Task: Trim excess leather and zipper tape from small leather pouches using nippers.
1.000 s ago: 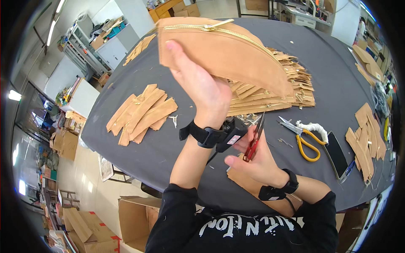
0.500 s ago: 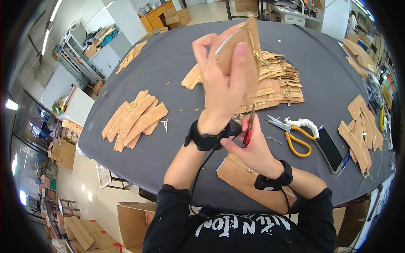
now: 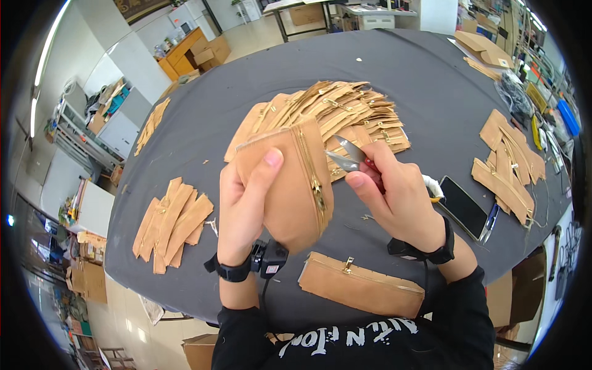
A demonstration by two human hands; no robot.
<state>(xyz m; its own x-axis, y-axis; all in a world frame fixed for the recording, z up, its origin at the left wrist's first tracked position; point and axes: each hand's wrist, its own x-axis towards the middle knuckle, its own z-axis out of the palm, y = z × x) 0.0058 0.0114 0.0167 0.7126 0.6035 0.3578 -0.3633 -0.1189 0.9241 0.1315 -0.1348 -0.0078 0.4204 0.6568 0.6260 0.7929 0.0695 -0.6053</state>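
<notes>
My left hand (image 3: 240, 203) grips a tan zippered piece (image 3: 282, 197), upright, its gold zipper running down the right side and thumb pressed on the front. My right hand (image 3: 401, 200) is closed on red-handled scissors (image 3: 345, 161), their silver blades apart and pointing toward the held piece's upper right edge. Behind both hands lies a large stack of tan zippered pieces (image 3: 345, 108). A single flat zippered strip (image 3: 357, 288) lies on the table below my hands.
The grey-covered table (image 3: 401, 61) holds loose tan strips at left (image 3: 169, 228), far left (image 3: 151, 126) and right (image 3: 502, 194). A phone (image 3: 462, 209) and white coiled item (image 3: 431, 186) lie beside my right hand. Cardboard (image 3: 481, 49) and bagged items (image 3: 518, 92) sit back right.
My left hand has lowered the piece and turned it so the zipper faces up vertically. My right hand has risen rightward with the scissors, blades now apart beside the piece.
</notes>
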